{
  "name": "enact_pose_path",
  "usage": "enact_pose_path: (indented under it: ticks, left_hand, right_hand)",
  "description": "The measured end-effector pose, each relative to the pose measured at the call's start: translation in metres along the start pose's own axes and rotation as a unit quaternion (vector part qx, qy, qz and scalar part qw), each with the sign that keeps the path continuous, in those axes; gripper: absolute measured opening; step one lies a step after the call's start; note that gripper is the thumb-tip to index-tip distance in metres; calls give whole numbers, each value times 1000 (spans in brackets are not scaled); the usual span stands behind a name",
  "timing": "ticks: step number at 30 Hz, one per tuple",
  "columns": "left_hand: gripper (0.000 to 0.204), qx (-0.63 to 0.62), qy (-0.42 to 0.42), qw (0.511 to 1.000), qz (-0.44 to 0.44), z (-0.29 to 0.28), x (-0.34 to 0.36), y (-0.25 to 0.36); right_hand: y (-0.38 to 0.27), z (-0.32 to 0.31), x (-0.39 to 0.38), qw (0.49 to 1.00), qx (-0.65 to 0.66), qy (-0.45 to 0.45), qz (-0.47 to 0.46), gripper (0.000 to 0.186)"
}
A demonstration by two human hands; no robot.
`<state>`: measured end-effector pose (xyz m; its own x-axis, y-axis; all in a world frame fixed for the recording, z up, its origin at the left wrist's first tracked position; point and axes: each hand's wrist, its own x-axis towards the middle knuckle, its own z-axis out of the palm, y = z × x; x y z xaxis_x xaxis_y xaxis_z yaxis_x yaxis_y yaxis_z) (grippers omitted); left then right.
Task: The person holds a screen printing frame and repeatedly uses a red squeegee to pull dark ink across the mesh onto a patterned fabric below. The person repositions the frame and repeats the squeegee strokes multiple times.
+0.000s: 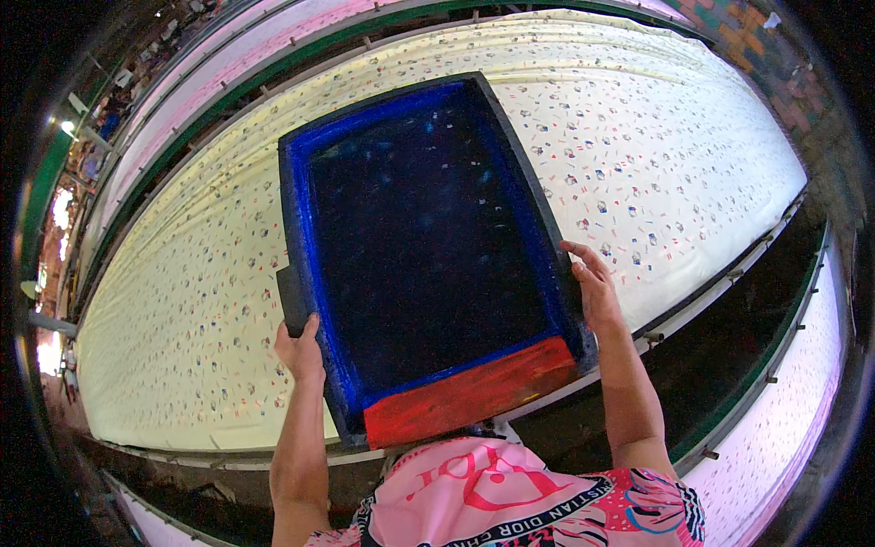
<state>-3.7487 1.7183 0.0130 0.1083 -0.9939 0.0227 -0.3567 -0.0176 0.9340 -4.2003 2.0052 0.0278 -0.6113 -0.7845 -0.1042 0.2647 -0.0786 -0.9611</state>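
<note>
The left hand (pixel 299 351) wraps its fingers around the left rail of a large rectangular printing screen with a blue-stained frame and dark mesh (pixel 424 246), thumb lying up along the wood. The right hand (pixel 592 290) grips the opposite rail near its lower corner, fingers curled over the outer edge. Between them the screen lies flat, or nearly so, on a long stretch of cream cloth dotted with small coloured motifs (pixel 684 164), its near end carrying a red-orange band (pixel 474 392) close to the person's chest.

Judging by the cloth, small motifs already cover it on both sides of the screen as far as can be seen, so much printing looks done; whether this colour pass is laid under the mesh cannot be told.

The long padded table's near rail (pixel 729 273) runs just beneath the right wrist, with a dark gap beyond it and another printed table (pixel 802 383) to the right. Cloth stretches openly left and right of the frame.
</note>
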Motion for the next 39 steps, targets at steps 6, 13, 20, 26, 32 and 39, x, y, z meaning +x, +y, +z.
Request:
enact_pose_path:
  ticks: [6,13,20,26,32,39]
  left_hand:
    - [28,2,-17,1000,12,6,5,-24]
    - [30,49,-34,998,0,11,8,-33]
    - [41,111,-9,993,32,12,4,-32]
    - [53,143,-23,989,36,8,7,-40]
    - [63,89,-34,995,38,9,4,-41]
    - [76,72,-6,995,70,14,13,-57]
  right_hand:
    - [13,-9,-5,979,-180,-10,-95,58]
    - [-6,90,-131,747,-530,-375,-145,69]
    - [11,141,-143,662,-641,-313,-228,53]
    - [2,188,-115,627,-697,-325,-126,49]
    - [3,191,-147,623,-702,-322,-120,54]
    - [38,194,-142,627,-689,-255,-258,56]
